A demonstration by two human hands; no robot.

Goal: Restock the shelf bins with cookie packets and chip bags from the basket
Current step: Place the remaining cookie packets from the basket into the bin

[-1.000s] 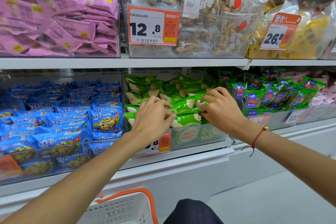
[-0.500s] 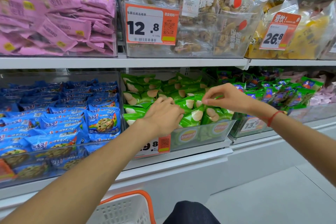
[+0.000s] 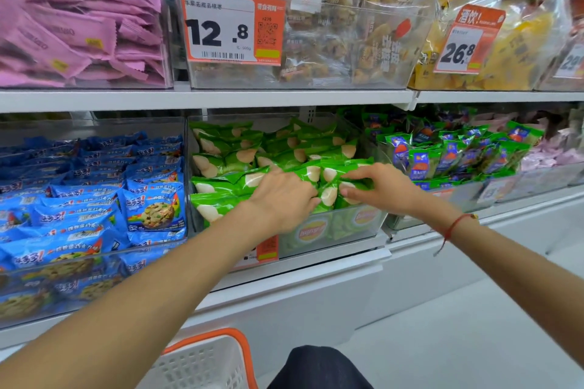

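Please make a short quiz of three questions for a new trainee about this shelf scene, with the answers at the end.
1. True or false: both hands are at the clear bin of green chip bags.
2. Which price tag hangs on the bin directly above the green chip bags? A) 12.8 B) 26.8 C) 5.5
3. Fill in: the packets in the bin left of the green chip bags are mostly ____ in colour.

Key
1. True: the left hand and the right hand both rest on the front bags.
2. A: the 12.8 tag.
3. Blue: the cookie packets.
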